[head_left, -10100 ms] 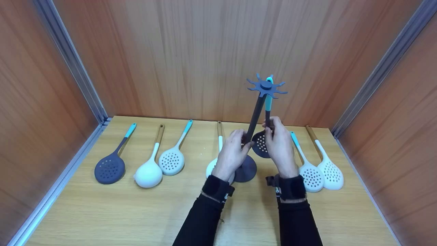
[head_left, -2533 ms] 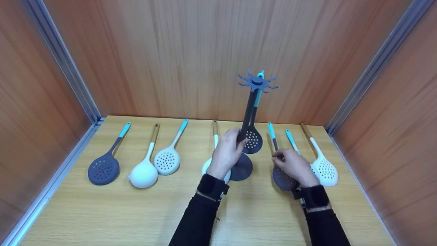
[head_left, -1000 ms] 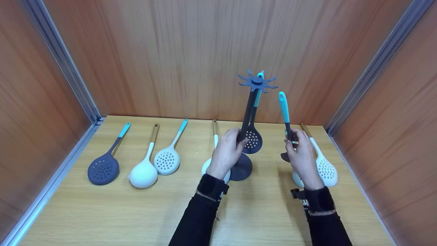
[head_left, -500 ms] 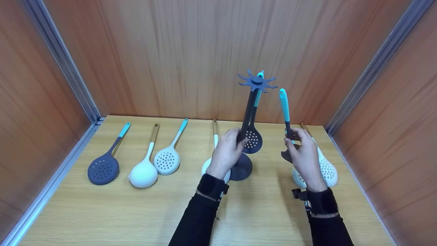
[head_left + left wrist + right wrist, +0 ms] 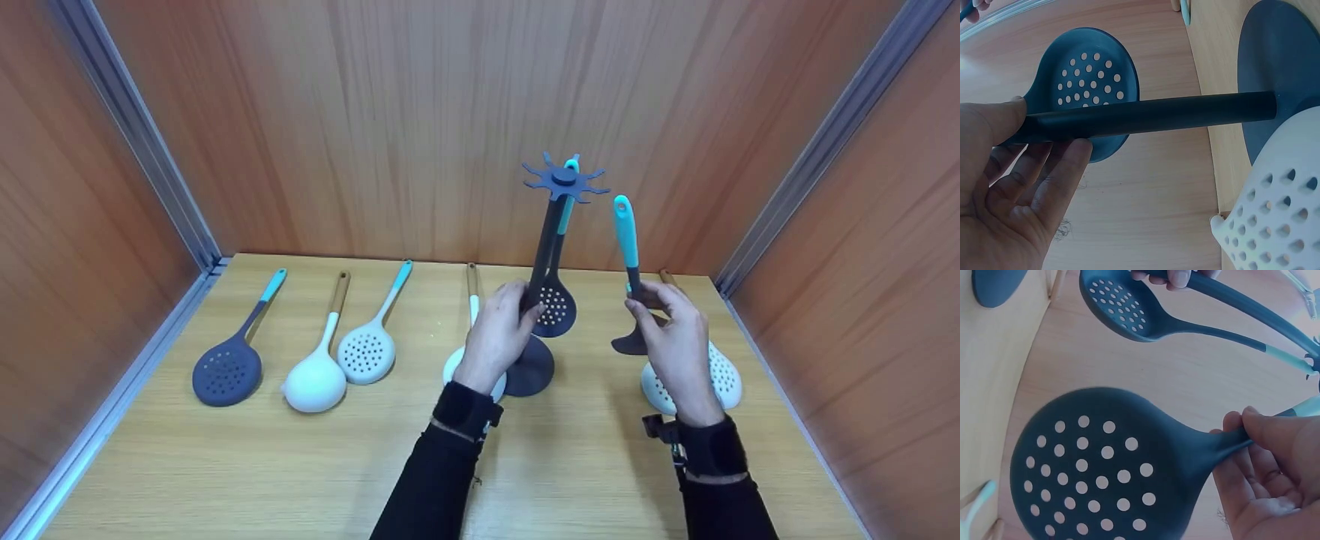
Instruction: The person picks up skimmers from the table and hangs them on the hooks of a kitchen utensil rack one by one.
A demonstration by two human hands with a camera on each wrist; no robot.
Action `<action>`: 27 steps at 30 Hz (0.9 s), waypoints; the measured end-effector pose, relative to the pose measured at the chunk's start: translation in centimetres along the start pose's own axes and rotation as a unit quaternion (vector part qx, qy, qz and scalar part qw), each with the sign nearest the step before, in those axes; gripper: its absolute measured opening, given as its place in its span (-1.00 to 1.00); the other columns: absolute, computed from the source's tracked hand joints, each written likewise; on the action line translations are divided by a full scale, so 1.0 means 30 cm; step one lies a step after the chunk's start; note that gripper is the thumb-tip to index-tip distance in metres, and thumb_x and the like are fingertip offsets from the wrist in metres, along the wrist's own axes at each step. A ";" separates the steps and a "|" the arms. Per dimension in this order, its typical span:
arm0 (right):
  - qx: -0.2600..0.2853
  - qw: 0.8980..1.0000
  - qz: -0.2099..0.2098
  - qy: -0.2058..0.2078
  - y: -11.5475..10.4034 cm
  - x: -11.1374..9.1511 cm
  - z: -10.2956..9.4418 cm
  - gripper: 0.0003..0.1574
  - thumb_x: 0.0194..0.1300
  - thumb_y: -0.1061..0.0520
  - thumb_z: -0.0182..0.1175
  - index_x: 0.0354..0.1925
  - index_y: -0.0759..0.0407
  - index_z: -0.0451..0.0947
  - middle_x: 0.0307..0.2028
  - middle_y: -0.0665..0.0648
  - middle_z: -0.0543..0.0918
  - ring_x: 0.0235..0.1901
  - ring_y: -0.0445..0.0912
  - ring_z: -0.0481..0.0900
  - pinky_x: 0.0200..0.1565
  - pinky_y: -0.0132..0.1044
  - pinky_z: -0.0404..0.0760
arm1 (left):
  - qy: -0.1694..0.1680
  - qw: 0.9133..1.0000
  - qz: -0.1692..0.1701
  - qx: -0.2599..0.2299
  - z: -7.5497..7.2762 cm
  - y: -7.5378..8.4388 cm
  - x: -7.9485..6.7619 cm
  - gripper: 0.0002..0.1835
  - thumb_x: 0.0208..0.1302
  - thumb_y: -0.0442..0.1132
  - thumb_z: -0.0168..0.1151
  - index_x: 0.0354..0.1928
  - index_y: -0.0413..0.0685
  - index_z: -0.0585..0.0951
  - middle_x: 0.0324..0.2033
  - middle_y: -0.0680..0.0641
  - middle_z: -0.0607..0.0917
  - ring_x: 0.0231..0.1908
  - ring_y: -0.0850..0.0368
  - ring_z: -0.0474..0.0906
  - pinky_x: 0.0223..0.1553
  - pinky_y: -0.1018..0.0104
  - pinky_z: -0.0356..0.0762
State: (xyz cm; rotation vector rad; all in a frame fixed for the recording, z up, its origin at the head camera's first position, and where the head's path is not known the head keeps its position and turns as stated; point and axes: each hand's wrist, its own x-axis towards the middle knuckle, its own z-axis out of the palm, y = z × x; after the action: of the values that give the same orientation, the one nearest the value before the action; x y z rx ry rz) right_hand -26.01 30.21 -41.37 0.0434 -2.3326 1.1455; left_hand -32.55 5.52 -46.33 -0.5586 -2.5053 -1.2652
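Note:
My left hand point(image 5: 495, 334) grips the pole point(image 5: 546, 247) of a dark utensil stand, which has a round base and a crown of curved hooks point(image 5: 564, 178). On one hook hangs a dark slotted ladle point(image 5: 556, 282) with a turquoise handle end, behind the pole. My right hand point(image 5: 679, 337) pinches a dark skimmer point(image 5: 1100, 466) by its neck, turquoise handle point(image 5: 625, 232) upward. The skimmer is raised above the table, to the right of the stand. Its perforated head shows fully in the right wrist view but is partly hidden by the hand in the head view.
On the table point(image 5: 375, 465) lie a dark skimmer point(image 5: 227, 373), a white ladle point(image 5: 315, 382) and a white skimmer point(image 5: 367, 352) at left. A white utensil point(image 5: 452, 367) lies behind the left hand. Two white perforated utensils point(image 5: 726, 379) lie under the right hand. Wooden panels surround the table.
Earlier, my right hand held the slotted ladle at the stand; it now hangs there. The right hand then lifted the dark skimmer off the table and tilted it slightly. The left hand keeps its grip.

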 end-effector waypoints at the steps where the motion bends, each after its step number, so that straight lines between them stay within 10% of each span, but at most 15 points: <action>1: 0.001 1.000 -0.002 0.002 -0.002 -0.001 0.000 -0.64 0.58 0.18 0.40 0.27 0.14 0.77 0.06 0.16 0.88 0.11 0.05 0.87 -0.01 -0.57 0.76 | 0.000 1.000 0.000 0.001 0.000 0.000 0.000 -0.66 0.68 -0.17 0.31 0.32 -0.16 0.66 0.10 -0.14 0.81 0.08 0.01 0.83 0.13 0.13 0.87; 27: 0.060 0.998 -0.022 0.023 -0.039 -0.006 0.021 -0.48 0.70 0.19 0.24 0.51 0.00 0.62 0.19 0.21 0.88 0.19 0.04 0.88 0.16 -0.68 0.67 | -0.009 1.000 -0.013 0.004 0.001 0.004 0.003 -0.68 0.69 -0.16 0.31 0.32 -0.11 0.66 0.11 -0.11 0.79 0.11 0.03 0.80 0.18 0.11 0.85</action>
State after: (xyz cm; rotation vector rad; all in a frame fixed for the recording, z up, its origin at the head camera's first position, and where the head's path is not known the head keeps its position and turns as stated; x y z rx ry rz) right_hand -25.83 28.96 -40.93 0.1087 -2.2099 1.2505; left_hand -32.57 5.61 -46.23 -0.5396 -2.5394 -1.2642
